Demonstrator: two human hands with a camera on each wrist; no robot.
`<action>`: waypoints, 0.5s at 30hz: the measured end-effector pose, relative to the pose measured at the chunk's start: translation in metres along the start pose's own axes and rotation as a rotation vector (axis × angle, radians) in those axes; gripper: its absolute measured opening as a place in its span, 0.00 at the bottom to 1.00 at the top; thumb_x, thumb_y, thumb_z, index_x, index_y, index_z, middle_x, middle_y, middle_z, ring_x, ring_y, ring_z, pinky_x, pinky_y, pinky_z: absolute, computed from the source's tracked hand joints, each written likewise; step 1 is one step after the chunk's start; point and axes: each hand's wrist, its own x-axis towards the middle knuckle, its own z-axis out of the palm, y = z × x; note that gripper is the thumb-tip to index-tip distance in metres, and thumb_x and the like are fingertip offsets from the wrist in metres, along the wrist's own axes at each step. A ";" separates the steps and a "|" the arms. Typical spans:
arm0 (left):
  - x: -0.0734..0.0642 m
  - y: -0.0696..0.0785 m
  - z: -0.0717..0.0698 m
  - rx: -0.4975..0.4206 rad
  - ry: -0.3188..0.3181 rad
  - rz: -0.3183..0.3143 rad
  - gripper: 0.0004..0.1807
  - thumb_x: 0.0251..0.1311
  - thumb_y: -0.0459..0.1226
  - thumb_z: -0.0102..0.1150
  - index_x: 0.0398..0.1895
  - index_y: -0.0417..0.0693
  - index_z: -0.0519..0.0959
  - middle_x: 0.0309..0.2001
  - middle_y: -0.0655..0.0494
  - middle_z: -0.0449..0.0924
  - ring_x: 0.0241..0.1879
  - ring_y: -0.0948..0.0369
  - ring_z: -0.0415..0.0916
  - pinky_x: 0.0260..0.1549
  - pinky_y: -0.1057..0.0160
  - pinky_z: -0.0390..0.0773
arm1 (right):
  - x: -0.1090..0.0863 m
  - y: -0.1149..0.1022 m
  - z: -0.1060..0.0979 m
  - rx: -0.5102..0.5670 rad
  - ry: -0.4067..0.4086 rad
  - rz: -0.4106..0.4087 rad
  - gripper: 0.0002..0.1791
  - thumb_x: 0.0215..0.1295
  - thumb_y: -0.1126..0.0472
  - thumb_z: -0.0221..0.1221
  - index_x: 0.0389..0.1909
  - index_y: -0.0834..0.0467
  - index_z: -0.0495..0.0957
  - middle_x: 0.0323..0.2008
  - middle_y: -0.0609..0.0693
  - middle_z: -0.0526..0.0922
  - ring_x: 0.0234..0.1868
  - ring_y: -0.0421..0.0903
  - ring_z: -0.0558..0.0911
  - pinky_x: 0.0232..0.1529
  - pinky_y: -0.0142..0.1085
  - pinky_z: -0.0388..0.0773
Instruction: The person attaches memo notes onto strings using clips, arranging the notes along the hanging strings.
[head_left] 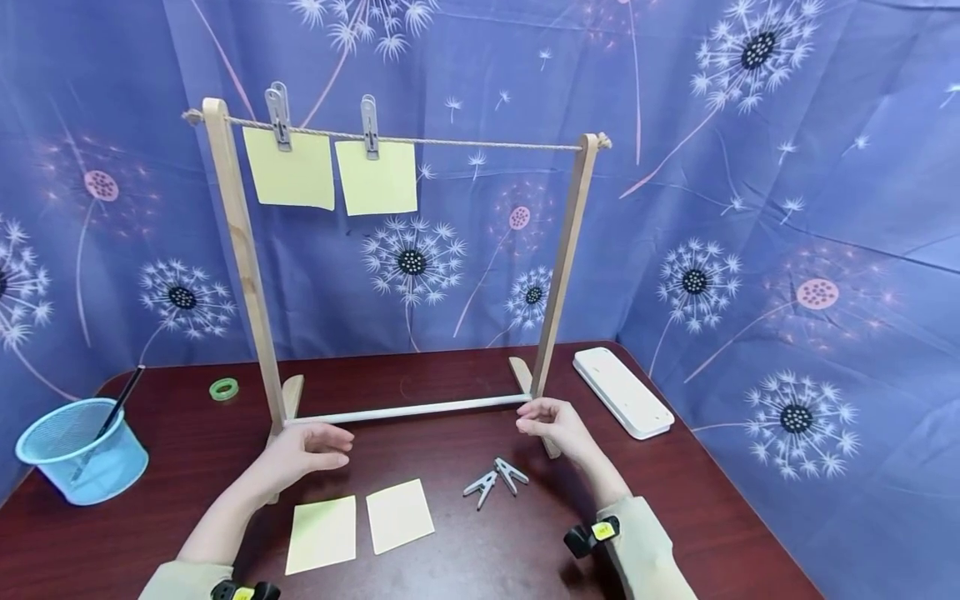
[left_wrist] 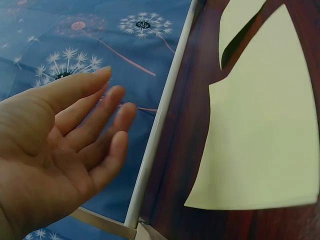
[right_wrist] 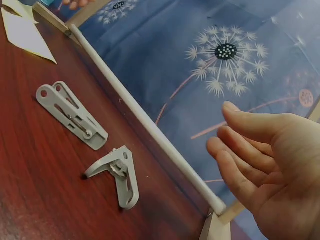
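My left hand [head_left: 303, 454] hovers by the left foot of a wooden frame [head_left: 251, 275], fingers loosely bent around nothing. Close to the frame's right post, my right hand [head_left: 555, 425] is likewise relaxed, its palm bare in the right wrist view. Between the hands two grey clothespins [right_wrist: 72, 116] lie on the table, near the right hand. Two yellow sticky notes [left_wrist: 260, 130] lie flat side by side, nearer the left hand. Two more yellow notes [head_left: 296, 175] hang from the rope [head_left: 480, 143], each held by a grey clothespin [head_left: 370, 125].
A white bar [head_left: 420, 410] joins the frame's posts low down. At the left stand a blue mesh cup [head_left: 112, 467] with a black pencil [head_left: 123, 396] and a green tape roll [head_left: 223, 389]. A white case [head_left: 622, 392] lies at the right. Blue patterned curtain [head_left: 712, 167] surrounds the table.
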 end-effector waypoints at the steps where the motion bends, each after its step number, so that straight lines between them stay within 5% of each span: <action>1: 0.000 -0.001 0.000 -0.007 -0.026 0.007 0.23 0.60 0.33 0.64 0.54 0.23 0.74 0.49 0.29 0.80 0.41 0.71 0.80 0.39 0.67 0.81 | 0.000 0.002 -0.001 -0.005 -0.018 0.005 0.20 0.61 0.70 0.62 0.48 0.81 0.72 0.32 0.50 0.85 0.32 0.34 0.83 0.39 0.27 0.79; 9: -0.003 -0.014 0.000 0.012 -0.185 0.005 0.27 0.58 0.33 0.66 0.56 0.22 0.71 0.50 0.30 0.78 0.46 0.52 0.78 0.40 0.69 0.79 | -0.006 0.006 -0.005 -0.048 -0.139 -0.044 0.23 0.59 0.68 0.65 0.50 0.79 0.71 0.41 0.68 0.82 0.37 0.36 0.82 0.41 0.28 0.79; 15: -0.006 -0.018 0.004 0.124 -0.256 0.015 0.27 0.52 0.34 0.71 0.53 0.28 0.75 0.46 0.41 0.80 0.44 0.54 0.76 0.40 0.68 0.77 | -0.010 0.007 -0.004 -0.124 -0.285 -0.056 0.23 0.56 0.70 0.67 0.50 0.77 0.73 0.44 0.75 0.78 0.45 0.51 0.82 0.43 0.29 0.79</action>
